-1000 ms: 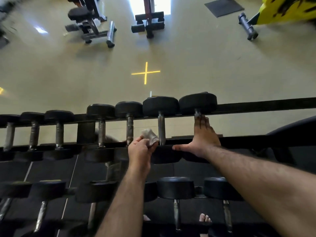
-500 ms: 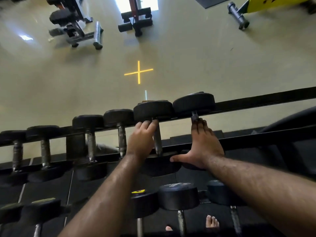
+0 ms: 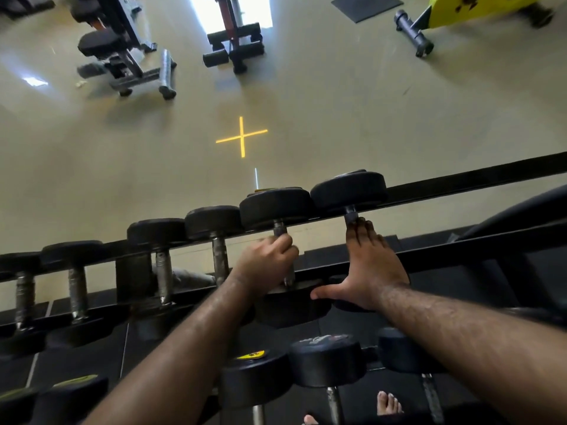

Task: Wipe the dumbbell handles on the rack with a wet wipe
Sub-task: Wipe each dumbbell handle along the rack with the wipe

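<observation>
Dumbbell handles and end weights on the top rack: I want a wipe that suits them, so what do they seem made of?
The grey cylindrical dumbbell handles look like bare metal: dull silvery sheen, mottled patches, possibly wear. The black round end weights look like matte rubber or a similar coating, without glare; the frame cannot settle which.

wet wipe not visible, maybe buried under left hand [image 3: 266,265] curled round dumbbell handle [image 3: 279,230]. right hand [image 3: 369,271] covers most of next handle [image 3: 350,216]. yellow machine [image 3: 478,9] cut off at top edge. toes [image 3: 389,403] half out of shot.
</observation>
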`<state>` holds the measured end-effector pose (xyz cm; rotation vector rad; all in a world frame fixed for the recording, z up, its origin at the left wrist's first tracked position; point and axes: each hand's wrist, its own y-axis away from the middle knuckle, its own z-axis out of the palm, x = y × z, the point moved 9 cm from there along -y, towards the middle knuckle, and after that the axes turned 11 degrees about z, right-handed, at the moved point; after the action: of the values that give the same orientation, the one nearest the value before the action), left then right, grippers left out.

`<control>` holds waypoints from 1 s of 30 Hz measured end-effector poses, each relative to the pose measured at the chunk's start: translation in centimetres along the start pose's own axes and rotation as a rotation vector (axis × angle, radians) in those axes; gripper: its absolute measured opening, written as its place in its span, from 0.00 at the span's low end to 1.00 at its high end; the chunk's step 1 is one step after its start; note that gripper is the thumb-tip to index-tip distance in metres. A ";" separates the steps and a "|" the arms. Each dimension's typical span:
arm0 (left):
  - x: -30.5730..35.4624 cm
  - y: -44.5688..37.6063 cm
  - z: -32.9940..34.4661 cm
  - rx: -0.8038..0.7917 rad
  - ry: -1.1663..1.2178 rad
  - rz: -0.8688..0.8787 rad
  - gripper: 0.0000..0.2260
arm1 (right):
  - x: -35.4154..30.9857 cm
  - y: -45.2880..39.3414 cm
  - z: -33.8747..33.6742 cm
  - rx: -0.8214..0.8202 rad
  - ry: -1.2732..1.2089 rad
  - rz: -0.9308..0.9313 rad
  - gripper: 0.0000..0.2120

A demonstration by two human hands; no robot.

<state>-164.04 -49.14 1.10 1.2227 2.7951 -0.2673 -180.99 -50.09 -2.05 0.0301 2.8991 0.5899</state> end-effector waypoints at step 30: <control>2.6 -1.9 3.8 -0.659 0.317 0.207 0.10 | -0.1 0.0 -0.1 -0.015 0.048 0.006 0.84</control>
<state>-167.22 -49.27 -2.79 1.4270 2.5879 0.8558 -180.97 -50.12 -1.93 0.0234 2.9414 0.6211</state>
